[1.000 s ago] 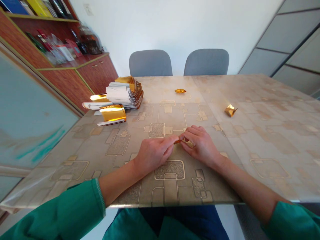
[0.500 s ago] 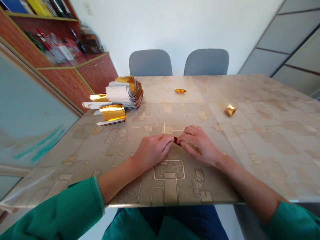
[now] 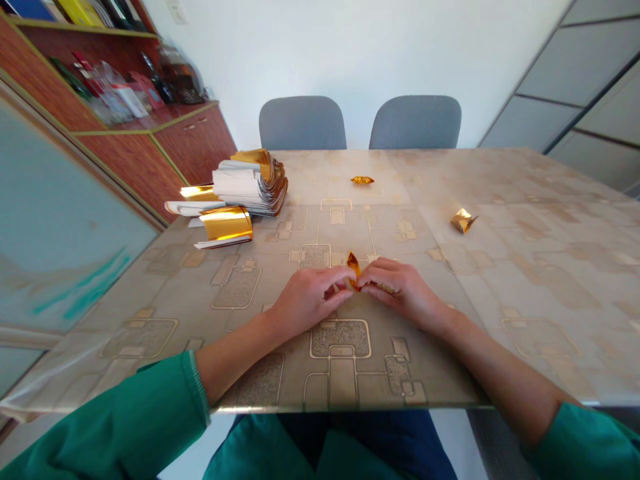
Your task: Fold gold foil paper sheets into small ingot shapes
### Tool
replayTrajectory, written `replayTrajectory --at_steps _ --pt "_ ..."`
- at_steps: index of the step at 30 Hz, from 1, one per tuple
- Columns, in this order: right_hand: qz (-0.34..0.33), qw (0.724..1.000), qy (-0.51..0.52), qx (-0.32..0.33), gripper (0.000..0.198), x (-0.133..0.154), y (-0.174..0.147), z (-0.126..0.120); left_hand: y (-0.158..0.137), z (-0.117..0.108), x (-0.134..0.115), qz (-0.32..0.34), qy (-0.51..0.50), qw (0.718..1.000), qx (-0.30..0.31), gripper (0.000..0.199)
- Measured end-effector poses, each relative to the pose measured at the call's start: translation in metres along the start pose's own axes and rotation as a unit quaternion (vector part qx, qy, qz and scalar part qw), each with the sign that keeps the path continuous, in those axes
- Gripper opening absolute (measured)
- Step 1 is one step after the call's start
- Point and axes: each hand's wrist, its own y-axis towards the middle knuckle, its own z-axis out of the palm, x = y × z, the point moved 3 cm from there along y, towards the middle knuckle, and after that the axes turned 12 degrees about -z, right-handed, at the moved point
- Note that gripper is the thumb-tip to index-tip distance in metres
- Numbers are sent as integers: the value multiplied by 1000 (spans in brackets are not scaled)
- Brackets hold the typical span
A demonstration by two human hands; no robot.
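Between my hands, a small folded piece of gold foil paper (image 3: 353, 261) stands on end, its pointed tip upward. My right hand (image 3: 400, 287) pinches its lower end from the right. On the other side, my left hand (image 3: 315, 293) has its index finger and thumb curled against the piece, with a small gap between them. The fingers partly cover its lower part. A folded gold foil piece (image 3: 464, 221) lies off to the right, and a slim one with pointed ends (image 3: 362, 180) lies farther back.
A thick stack of gold-and-white foil paper sheets (image 3: 245, 183) lies at the back left, with a curled gold sheet (image 3: 227, 224) before it. A patterned cloth covers the table (image 3: 540, 267). Two grey chairs (image 3: 303, 123) stand behind it, and a wooden cabinet (image 3: 195, 143) is at left.
The foil piece, mostly hidden between my fingers before, is now turned upright and shows more. My left fingers have loosened and parted slightly; my right hand has shifted a little.
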Motion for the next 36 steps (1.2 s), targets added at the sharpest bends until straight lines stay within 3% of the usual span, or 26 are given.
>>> replayTrajectory --at_steps 4,15,24,36 --pt "-14 1000 16 -6 10 0 0 1 4 0 3 -8 -67 997 26 9" --pt "20 999 46 -6 3 3 0 -3 3 -4 1 37 -66 997 -7 7" --pt "-9 1000 15 -2 6 2 1 -2 1 -4 0 64 -33 997 -16 10" --pt "-22 999 -12 -26 10 6 2 -4 4 -2 0 34 -76 996 -25 12"
